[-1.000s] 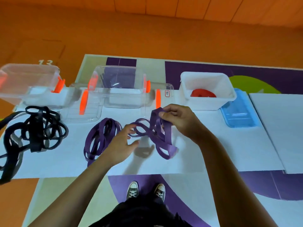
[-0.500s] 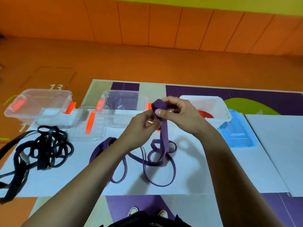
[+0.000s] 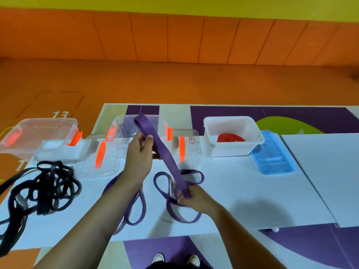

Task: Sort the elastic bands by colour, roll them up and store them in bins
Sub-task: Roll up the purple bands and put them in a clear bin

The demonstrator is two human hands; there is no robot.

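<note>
Above the middle of the bench [image 3: 252, 191], a purple band [image 3: 165, 154] runs taut on a slant between the two hands. The left hand [image 3: 138, 152] has its grip clenched round the band's upper part, and the folded end sticks up past the fingers, in front of the middle clear bin [image 3: 124, 129]. The right hand [image 3: 191, 198] is lower and nearer the person, its grip pinching the band's lower end just above the bench top.

Loose purple bands [image 3: 143, 208] lie in loops on the bench under and between the forearms (whether any of them is part of the held band I cannot tell). A tangled heap of black bands [image 3: 48, 189] sits well to the left, with strands trailing off the picture's left edge.

Along the far side stands a row of containers: the left clear bin [image 3: 38, 131] at the corner, the middle clear bin, then a white bin [image 3: 231, 151] with a red roll [image 3: 230, 137] inside. Two clear lids [image 3: 108, 162] with orange latches lie flat either side of the middle bin, and a blue lid [image 3: 272, 156] lies just beside the white bin on its right.
</note>
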